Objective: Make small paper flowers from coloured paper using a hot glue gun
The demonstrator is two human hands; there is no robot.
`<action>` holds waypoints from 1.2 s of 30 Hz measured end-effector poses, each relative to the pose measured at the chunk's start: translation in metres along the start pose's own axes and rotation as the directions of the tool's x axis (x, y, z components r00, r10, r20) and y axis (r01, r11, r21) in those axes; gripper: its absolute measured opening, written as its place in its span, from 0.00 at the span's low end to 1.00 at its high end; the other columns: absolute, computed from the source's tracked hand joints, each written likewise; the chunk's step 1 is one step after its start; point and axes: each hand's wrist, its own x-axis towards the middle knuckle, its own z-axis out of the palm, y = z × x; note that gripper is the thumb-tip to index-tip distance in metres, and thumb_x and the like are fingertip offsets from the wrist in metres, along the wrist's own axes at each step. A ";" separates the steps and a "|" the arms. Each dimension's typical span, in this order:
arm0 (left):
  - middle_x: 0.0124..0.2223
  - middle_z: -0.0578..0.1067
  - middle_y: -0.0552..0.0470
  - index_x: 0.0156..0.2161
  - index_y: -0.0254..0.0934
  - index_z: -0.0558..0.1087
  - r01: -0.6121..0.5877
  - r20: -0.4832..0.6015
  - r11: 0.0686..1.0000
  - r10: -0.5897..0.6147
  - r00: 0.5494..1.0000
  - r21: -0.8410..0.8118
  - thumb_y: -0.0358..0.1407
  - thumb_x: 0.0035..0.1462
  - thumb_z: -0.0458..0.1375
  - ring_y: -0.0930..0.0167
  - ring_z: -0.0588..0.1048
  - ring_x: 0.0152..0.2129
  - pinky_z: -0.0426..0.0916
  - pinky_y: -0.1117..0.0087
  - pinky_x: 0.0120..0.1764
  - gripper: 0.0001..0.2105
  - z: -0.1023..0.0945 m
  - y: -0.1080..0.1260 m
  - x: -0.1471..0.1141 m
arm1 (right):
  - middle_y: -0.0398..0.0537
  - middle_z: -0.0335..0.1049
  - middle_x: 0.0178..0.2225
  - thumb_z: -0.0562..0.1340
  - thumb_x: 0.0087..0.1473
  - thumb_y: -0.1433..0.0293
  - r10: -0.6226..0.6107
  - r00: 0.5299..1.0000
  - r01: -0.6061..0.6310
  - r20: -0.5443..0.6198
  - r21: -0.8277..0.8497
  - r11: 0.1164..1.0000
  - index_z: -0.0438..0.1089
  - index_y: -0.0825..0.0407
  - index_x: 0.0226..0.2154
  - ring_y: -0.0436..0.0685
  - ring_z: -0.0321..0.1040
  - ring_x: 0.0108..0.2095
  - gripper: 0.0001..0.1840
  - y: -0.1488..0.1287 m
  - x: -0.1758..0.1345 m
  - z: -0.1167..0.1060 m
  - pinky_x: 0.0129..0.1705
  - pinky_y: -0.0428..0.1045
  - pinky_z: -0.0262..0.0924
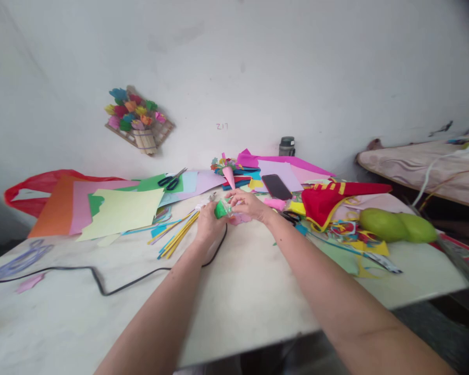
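Writing: we read "Z17" in thin reddish strokes on the wall [258,67]; the first character may be a 2. The dark-lidded bottle [286,147] against the wall bears a small pale label, too small for us to read.

Pose: both our forearms reach forward over the white table [250,302] and converge near its middle. Our left hand [210,221] is curled nearly closed around a small green piece [221,209], gripping its left side. Our right hand [246,204] comes in from the right, palm down, wrist bent inward, fingers half bent with their tips at the piece's clear, shiny right edge; we cannot tell whether they pinch it.

Position: we note the green piece between both hands, just in front of the pink paper cone [229,177]. Yellow and blue paper sticks [183,234] fan out beside the left hand; a black cable [140,276] runs past the left wrist. Beyond the right hand lies a dark-screened smartphone [276,186]. Navy-handled scissors [172,180] rest on paper sheets [123,211] at left.
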 end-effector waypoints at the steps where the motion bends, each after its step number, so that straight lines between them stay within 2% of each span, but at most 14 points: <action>1: 0.35 0.72 0.45 0.38 0.32 0.69 0.012 0.000 1.000 -0.012 1.000 -0.013 0.38 0.43 0.58 0.63 0.69 0.34 0.63 0.66 0.36 0.16 0.000 -0.001 0.000 | 0.49 0.64 0.41 0.60 0.37 0.74 0.028 0.999 -0.026 -0.034 0.054 0.998 0.67 0.56 0.19 0.53 0.63 0.37 0.01 0.001 0.000 -0.002 0.35 0.48 0.59; 4: 0.35 0.73 0.46 0.40 0.33 0.69 0.040 0.015 0.998 -0.039 0.999 -0.049 0.40 0.43 0.58 0.63 0.70 0.34 0.63 0.65 0.36 0.18 0.001 -0.002 0.000 | 0.51 0.66 0.41 0.59 0.40 0.71 0.109 0.988 -0.080 -0.112 0.237 0.968 0.68 0.56 0.22 0.51 0.66 0.32 0.05 0.004 -0.001 -0.007 0.27 0.45 0.59; 7: 0.38 0.73 0.46 0.43 0.34 0.67 0.047 0.029 0.996 -0.045 0.999 -0.076 0.39 0.42 0.58 0.63 0.70 0.37 0.63 0.65 0.38 0.20 0.001 -0.001 -0.002 | 0.50 0.70 0.33 0.61 0.39 0.70 0.176 0.974 -0.113 -0.140 0.375 0.920 0.67 0.57 0.23 0.51 0.67 0.28 0.06 0.008 0.000 -0.009 0.25 0.44 0.59; 10: 0.42 0.72 0.45 0.46 0.34 0.64 0.037 0.023 0.994 -0.035 0.999 -0.099 0.38 0.42 0.59 0.63 0.71 0.37 0.63 0.65 0.38 0.23 0.002 0.002 -0.004 | 0.48 0.71 0.27 0.63 0.37 0.71 0.233 0.964 -0.154 -0.129 0.442 0.884 0.64 0.56 0.25 0.51 0.67 0.25 0.08 0.009 0.001 -0.008 0.24 0.44 0.59; 14: 0.39 0.73 0.45 0.44 0.35 0.65 0.006 0.029 0.999 -0.005 1.000 -0.046 0.40 0.41 0.60 0.62 0.71 0.36 0.64 0.65 0.37 0.22 0.003 0.007 -0.006 | 0.46 0.71 0.25 0.65 0.36 0.71 0.259 0.958 -0.168 -0.121 0.496 0.852 0.60 0.53 0.29 0.50 0.68 0.22 0.15 0.011 0.001 -0.007 0.23 0.45 0.60; 17: 0.38 0.73 0.46 0.41 0.36 0.67 -0.067 0.060 0.998 0.067 0.996 -0.011 0.39 0.41 0.60 0.62 0.71 0.37 0.63 0.65 0.38 0.19 0.003 0.010 -0.006 | 0.45 0.71 0.25 0.65 0.37 0.72 0.256 0.957 -0.157 -0.135 0.501 0.851 0.60 0.54 0.30 0.50 0.67 0.22 0.15 0.013 0.001 -0.009 0.24 0.46 0.61; 21: 0.40 0.72 0.47 0.39 0.38 0.69 -0.244 0.086 0.969 0.246 0.966 -0.027 0.36 0.42 0.59 0.63 0.69 0.40 0.62 0.65 0.41 0.15 0.005 0.014 -0.009 | 0.47 0.72 0.26 0.63 0.39 0.71 0.295 0.945 -0.189 -0.140 0.500 0.845 0.66 0.56 0.30 0.48 0.67 0.22 0.11 0.014 0.001 -0.012 0.26 0.45 0.62; 25: 0.41 0.72 0.47 0.41 0.39 0.70 -0.340 0.155 0.940 0.338 0.928 -0.013 0.36 0.40 0.60 0.62 0.69 0.42 0.60 0.62 0.45 0.18 0.010 0.021 -0.015 | 0.46 0.71 0.25 0.62 0.41 0.69 0.278 0.948 -0.164 -0.151 0.517 0.840 0.68 0.56 0.31 0.47 0.66 0.22 0.10 0.015 0.002 -0.015 0.26 0.44 0.60; 28: 0.41 0.73 0.47 0.44 0.38 0.67 -0.322 0.172 0.946 0.323 0.931 -0.034 0.37 0.40 0.61 0.62 0.69 0.41 0.59 0.62 0.45 0.22 0.014 0.024 -0.017 | 0.44 0.70 0.23 0.63 0.41 0.67 0.272 0.950 -0.157 -0.152 0.521 0.839 0.68 0.55 0.29 0.47 0.65 0.21 0.11 0.017 0.002 -0.018 0.24 0.44 0.59; 30: 0.40 0.73 0.47 0.44 0.38 0.67 -0.286 0.155 0.957 0.290 0.945 -0.043 0.38 0.41 0.60 0.64 0.70 0.40 0.60 0.63 0.44 0.21 0.016 0.023 -0.016 | 0.44 0.70 0.23 0.63 0.41 0.64 0.262 0.955 -0.159 -0.140 0.503 0.850 0.67 0.56 0.28 0.46 0.64 0.21 0.12 0.018 0.002 -0.021 0.23 0.43 0.58; 33: 0.38 0.73 0.48 0.41 0.37 0.67 -0.223 0.085 0.974 0.225 0.971 -0.038 0.38 0.42 0.60 0.65 0.70 0.38 0.62 0.64 0.41 0.18 0.016 0.018 -0.013 | 0.45 0.69 0.24 0.62 0.43 0.60 0.242 0.961 -0.157 -0.134 0.455 0.877 0.66 0.56 0.26 0.46 0.63 0.21 0.14 0.018 0.001 -0.023 0.22 0.43 0.56; 36: 0.39 0.72 0.47 0.41 0.36 0.66 -0.171 0.005 0.984 0.172 0.985 -0.049 0.38 0.42 0.60 0.65 0.70 0.38 0.63 0.65 0.41 0.18 0.014 0.012 -0.010 | 0.44 0.68 0.23 0.61 0.44 0.58 0.228 0.965 -0.156 -0.128 0.418 0.895 0.65 0.55 0.25 0.45 0.62 0.20 0.16 0.014 0.000 -0.022 0.21 0.42 0.54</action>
